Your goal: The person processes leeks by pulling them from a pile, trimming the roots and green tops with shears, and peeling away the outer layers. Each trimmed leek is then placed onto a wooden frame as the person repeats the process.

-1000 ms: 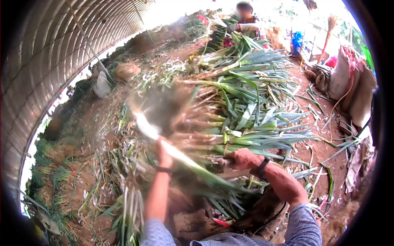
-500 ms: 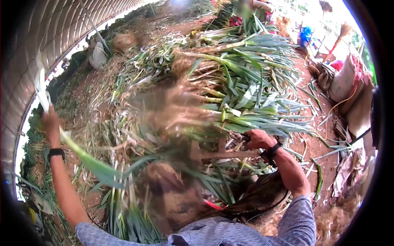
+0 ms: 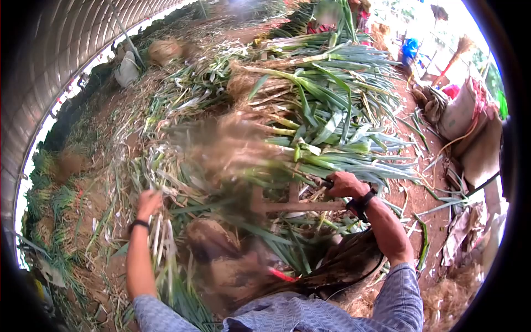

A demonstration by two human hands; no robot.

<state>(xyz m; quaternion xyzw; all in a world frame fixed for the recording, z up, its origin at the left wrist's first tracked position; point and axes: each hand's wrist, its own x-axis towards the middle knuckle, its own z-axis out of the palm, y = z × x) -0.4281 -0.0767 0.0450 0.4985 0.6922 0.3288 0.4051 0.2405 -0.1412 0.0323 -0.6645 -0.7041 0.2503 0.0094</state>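
My left hand is low at the left, closed, just above the white ends of some leeks; what its fingers hold, if anything, is too small to make out. On the right, my right hand is wrapped round the dark handle of a tool, whose far end is blurred. That hand lies near the front of a large pile of leeks, roots to the left and green leaves to the right. Just below the pile is a wooden frame, partly smeared in the view.
Loose leaves and trimmings litter the ground. Sacks stand at the right, near a blue object. A white bag and a brown bundle lie at the back left. A slatted wall curves along the left.
My left hand has come down and right from the far left, and the leek it held raised is no longer in it. My right hand has barely moved.
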